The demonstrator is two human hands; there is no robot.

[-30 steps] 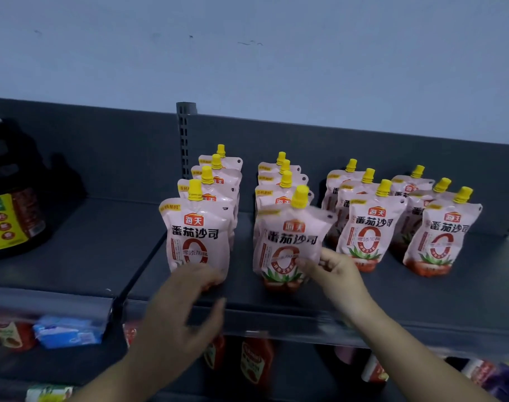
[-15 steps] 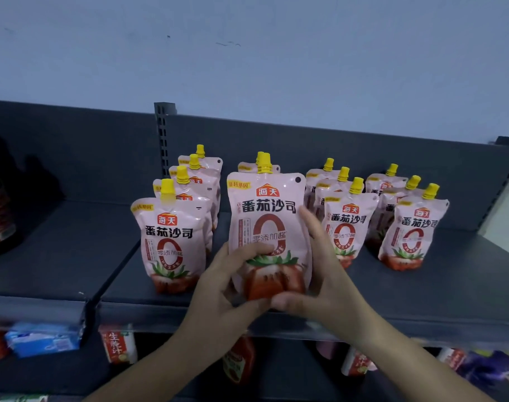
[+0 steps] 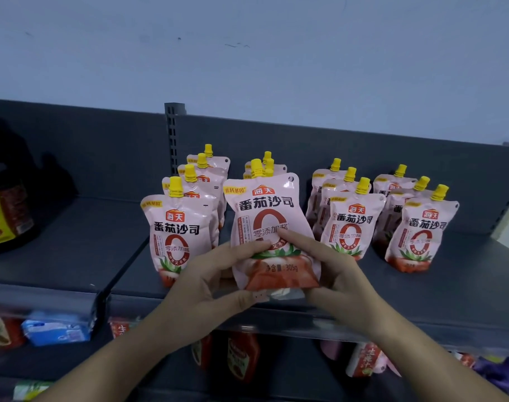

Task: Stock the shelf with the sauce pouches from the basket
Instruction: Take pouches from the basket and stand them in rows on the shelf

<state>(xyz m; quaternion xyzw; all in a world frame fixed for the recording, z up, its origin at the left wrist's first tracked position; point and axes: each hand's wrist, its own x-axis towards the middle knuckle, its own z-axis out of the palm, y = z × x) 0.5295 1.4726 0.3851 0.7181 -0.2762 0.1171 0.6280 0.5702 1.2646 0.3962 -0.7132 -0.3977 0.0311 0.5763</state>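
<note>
Held pouch [image 3: 272, 227]: upright over front edge of shelf [image 3: 450, 285]; base contact with deck uncertain, fingers obscure it.
Left hand [image 3: 207, 288]: grips lower left side of held pouch.
Right hand [image 3: 334, 274]: grips lower right side, forefinger across front.
Left row [image 3: 178, 227]: just beside held pouch.
Right rows [image 3: 352, 224]: near held pouch, narrow gap.
Far left of held pouch: wide deck span, then dark jug [image 3: 9, 210].
Behind held pouch: slotted upright [image 3: 173, 134], pale wall [image 3: 247, 53].
</note>
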